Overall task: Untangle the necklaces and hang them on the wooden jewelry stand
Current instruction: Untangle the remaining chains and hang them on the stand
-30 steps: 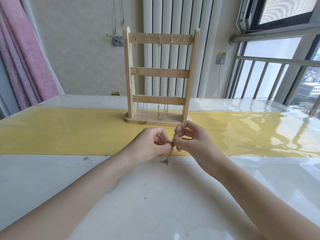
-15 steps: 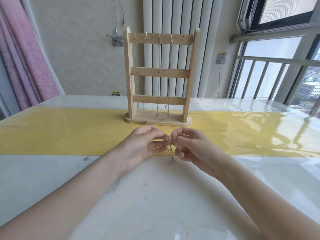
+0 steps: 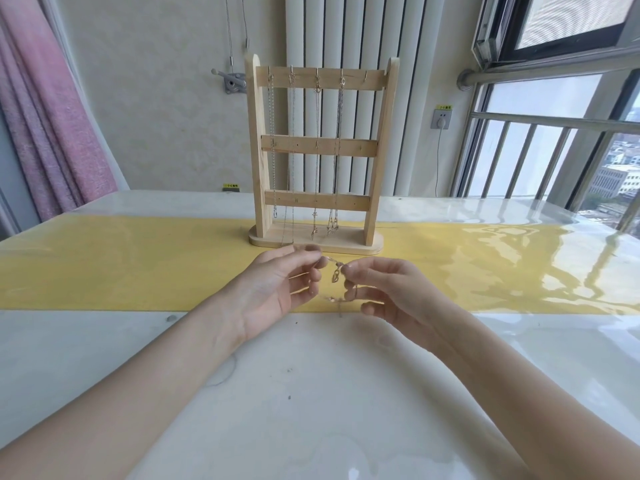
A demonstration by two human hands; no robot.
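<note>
Over a glossy white table [image 3: 311,393], I hold a thin tangled necklace [image 3: 335,275] between both hands, above the near edge of a yellow runner [image 3: 138,271] that crosses the table from side to side. My left hand [image 3: 277,285] pinches one end of the chain at its fingertips [image 3: 322,263], palm turned inward and the other fingers loosely curled. My right hand [image 3: 388,292] pinches the chain just beside it, thumb and forefinger closed on the links, the remaining fingers bent below. A short stretch of chain runs between the two pinches; a small pendant or clasp dangles under it, and more chain trails down toward the table, too blurred for me to follow link by link.

Just beyond my hands, the wooden jewelry stand [image 3: 317,150] sits upright on the runner, with three crossbars between two posts on an oval base. Four hung necklaces [image 3: 317,161] drop from hooks on its top bar, their lower ends reaching near the base. One hook at the right end of that bar carries nothing that I can make out.

Behind the stand are a white radiator [image 3: 349,36], a wall socket [image 3: 441,118] with a plugged-in lead, a pink curtain [image 3: 52,116] at far left and a railed window [image 3: 554,150] at right.
</note>
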